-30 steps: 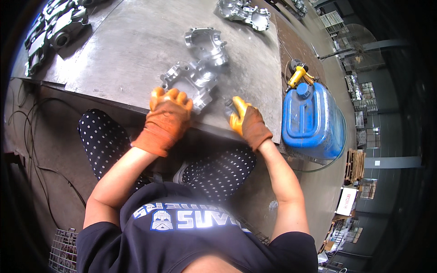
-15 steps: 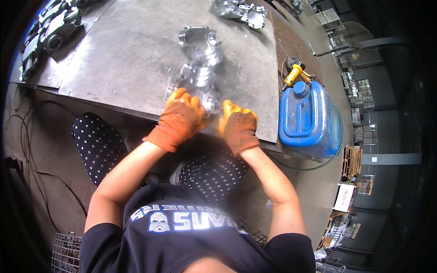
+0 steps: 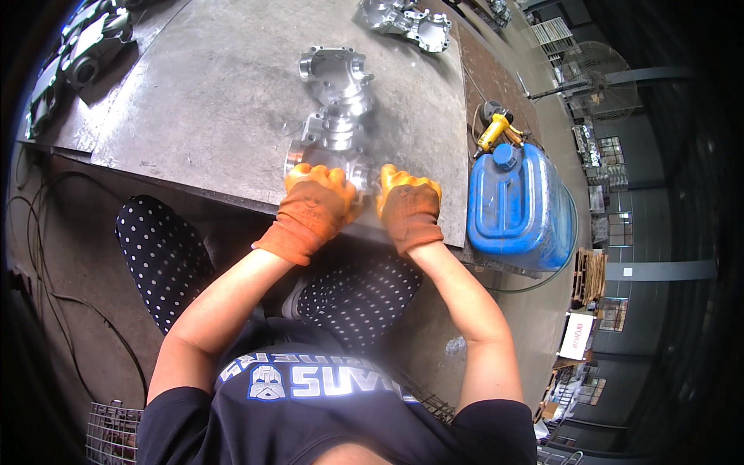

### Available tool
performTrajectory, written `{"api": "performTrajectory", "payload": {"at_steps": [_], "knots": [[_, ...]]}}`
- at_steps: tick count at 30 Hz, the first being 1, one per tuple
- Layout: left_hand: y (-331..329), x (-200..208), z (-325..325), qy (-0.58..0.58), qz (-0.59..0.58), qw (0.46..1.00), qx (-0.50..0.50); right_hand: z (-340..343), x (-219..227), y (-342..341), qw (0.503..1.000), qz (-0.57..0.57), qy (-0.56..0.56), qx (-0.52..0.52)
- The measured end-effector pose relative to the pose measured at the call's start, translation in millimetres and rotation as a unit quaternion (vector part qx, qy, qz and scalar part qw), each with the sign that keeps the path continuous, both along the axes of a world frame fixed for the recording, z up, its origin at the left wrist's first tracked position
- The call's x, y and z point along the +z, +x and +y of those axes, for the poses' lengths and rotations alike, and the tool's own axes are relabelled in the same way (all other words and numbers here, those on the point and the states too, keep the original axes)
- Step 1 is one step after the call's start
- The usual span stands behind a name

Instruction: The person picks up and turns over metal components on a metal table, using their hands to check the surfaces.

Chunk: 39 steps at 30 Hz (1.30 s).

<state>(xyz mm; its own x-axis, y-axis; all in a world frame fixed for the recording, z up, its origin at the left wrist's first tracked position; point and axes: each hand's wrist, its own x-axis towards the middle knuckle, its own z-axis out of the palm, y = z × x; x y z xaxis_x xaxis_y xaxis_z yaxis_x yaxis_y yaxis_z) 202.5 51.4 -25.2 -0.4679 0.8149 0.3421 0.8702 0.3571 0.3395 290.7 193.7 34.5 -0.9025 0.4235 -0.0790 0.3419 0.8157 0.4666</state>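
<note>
Both my hands wear orange gloves with dark-stained backs, close together at the table's near edge. The fingers of my left hand (image 3: 314, 203) are closed over the near side of a silvery cast-metal housing (image 3: 356, 169). Right of that housing, my right hand (image 3: 409, 205) is curled into a fist, knuckles up; whatever its fingers hold is hidden, and I cannot tell if it touches the housing. Just beyond, in line with the first, lie more bright housings, one with an open round-cornered hollow (image 3: 332, 68). Parts near my hands look blurred.
The metal-topped table (image 3: 209, 101) bears dark grey castings (image 3: 97, 50) at far left and shiny castings (image 3: 426, 31) at far right. A blue jerrycan (image 3: 508, 205) stands at its right edge, with a yellow power tool (image 3: 493, 133) behind it. Cables (image 3: 46, 267) trail on the floor at left.
The view has shifted slightly. Both hands and the near housing sit a little further right against the table. My left hand stays on the housing and my right stays closed.
</note>
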Motion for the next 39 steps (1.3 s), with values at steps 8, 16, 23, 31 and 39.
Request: {"api": "performTrajectory", "payload": {"at_steps": [8, 16, 23, 31, 39], "knots": [[2, -1, 0, -0.01, -0.004, 1.0, 0.001, -3, -5, 0, 1.0, 0.007, -0.004, -0.03], [1, -5, 0, 0.007, -0.004, 1.0, -0.01, -3, -6, -1, 0.999, 0.029, 0.022, -0.022], [0, -9, 2, 0.009, -0.003, 1.0, -0.021, 5, -9, 13, 0.997, 0.064, 0.034, 0.03], [-1, -3, 0, -0.005, -0.026, 0.999, -0.023, 4, -14, 11, 0.991, 0.036, 0.079, 0.102], [-1, -7, 0, 0.006, -0.031, 0.999, -0.026, 0, -11, 7, 0.988, 0.005, 0.116, 0.102]]}}
